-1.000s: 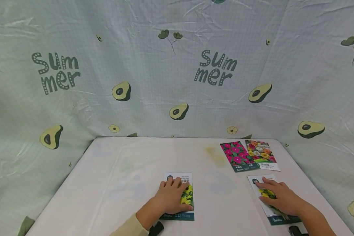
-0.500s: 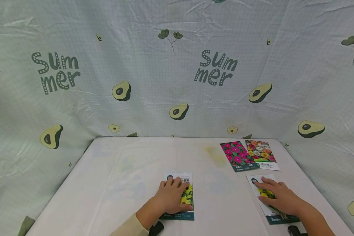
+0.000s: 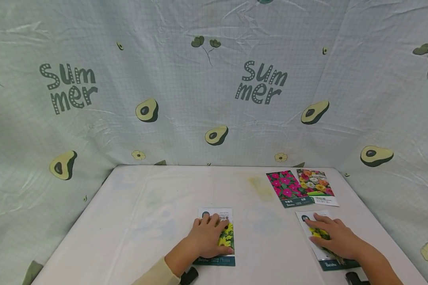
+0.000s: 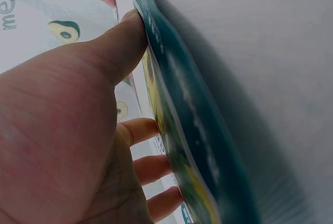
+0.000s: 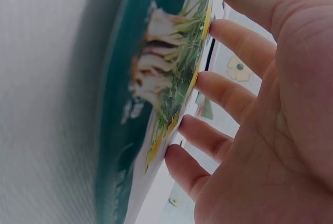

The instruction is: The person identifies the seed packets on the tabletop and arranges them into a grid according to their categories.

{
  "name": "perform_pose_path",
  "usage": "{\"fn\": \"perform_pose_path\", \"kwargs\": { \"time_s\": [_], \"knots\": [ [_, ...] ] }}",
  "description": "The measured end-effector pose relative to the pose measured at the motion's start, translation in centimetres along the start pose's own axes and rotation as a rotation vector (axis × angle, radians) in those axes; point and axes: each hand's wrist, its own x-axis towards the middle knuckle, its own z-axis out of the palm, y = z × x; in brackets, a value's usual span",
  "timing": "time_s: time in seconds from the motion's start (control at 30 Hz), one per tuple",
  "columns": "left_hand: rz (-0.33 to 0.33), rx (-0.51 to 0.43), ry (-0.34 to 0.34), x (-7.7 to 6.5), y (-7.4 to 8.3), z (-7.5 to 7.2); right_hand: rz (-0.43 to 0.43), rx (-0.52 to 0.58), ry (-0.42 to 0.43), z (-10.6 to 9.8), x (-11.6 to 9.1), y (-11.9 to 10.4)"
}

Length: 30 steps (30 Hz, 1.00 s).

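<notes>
In the head view my left hand (image 3: 207,239) rests flat, fingers spread, on a seed packet with yellow sunflowers (image 3: 226,238) at the table's front middle. The left wrist view has its fingertips on the face of this sunflower packet (image 4: 177,96), whose dark green band faces the wrist. Over to the right, my right hand (image 3: 342,239) presses extended fingers on another seed packet (image 3: 329,265), white with yellow flowers and a dark green band. Its fingertips touch that packet's printed face (image 5: 171,68) in the right wrist view, and pale roots show in the picture.
Behind the right hand lie two more packets, one with pink flowers (image 3: 287,186) and one with mixed-colour blooms (image 3: 315,182), their edges overlapping. The white-covered table (image 3: 146,221) ends at an avocado-print curtain (image 3: 185,87) behind and at both sides.
My right hand and the packet beneath it have slid slightly to the left across the table. The left hand and the sunflower packet have stayed in place.
</notes>
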Motion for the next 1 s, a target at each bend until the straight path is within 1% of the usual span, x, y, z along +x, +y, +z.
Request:
{"fn": "perform_pose_path", "kwargs": {
  "time_s": [0.3,0.57,0.87,1.0],
  "knots": [
    [-0.004,0.003,-0.005,0.11,-0.03,0.06,-0.009,-0.017,0.008,0.11,0.08,-0.38],
    [-0.004,-0.004,-0.005,0.38,-0.25,0.57,-0.016,-0.037,0.01,0.25,0.28,-0.62],
    [0.005,0.009,-0.005,0.27,-0.21,0.28,-0.01,-0.036,0.011,0.36,0.42,-0.76],
    [0.011,0.006,-0.003,0.34,-0.33,0.47,-0.009,-0.035,0.011,0.45,0.47,-0.87]
  ]
}}
